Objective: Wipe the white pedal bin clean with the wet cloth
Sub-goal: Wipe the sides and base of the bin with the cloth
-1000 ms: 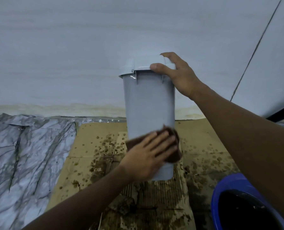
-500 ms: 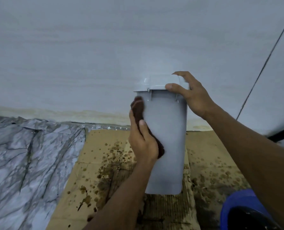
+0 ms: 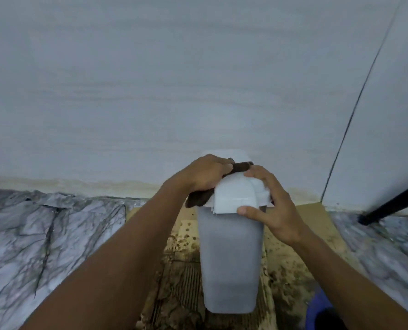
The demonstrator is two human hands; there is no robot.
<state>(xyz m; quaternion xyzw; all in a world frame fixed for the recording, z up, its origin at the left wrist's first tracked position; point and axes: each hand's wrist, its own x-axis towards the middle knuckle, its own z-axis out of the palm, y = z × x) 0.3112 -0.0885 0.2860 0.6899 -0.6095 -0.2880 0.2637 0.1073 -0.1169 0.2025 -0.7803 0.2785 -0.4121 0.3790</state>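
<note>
The wiping has moved up from the body of the bin [image 3: 231, 258] to its lid [image 3: 236, 196]. The left hand [image 3: 203, 175] now lies on the lid's top left, its fingers curled over the dark cloth [image 3: 198, 200] and pressing it down. One end of the cloth pokes out past the fingertips and the other hangs over the lid's left edge. Half a second ago this hand held the cloth against the upper left wall, just below the rim. A second ago it was rubbing low on the front.

The right hand [image 3: 274, 208] has shifted as well. It used to clasp the lid's right rim from the side. Now it grips the lid from the front right, with the thumb under the front lower edge and the fingers spread and bent over the top.

The bin stands upright on the stained cardboard [image 3: 293, 246], close to the wall, where it stood before. It is seen more from above now and sits lower in the view, so the head has probably tipped down or come nearer. Only a corner of the blue bucket [image 3: 317, 308] shows at the bottom right, less than before.

In my judgement the front and left wall have had their pass and the lid is now the step in hand. The right grip looks meant to keep the lid from flapping under the cloth. The back, the right wall and the pedal are out of sight, so I cannot tell how clean they are.
</note>
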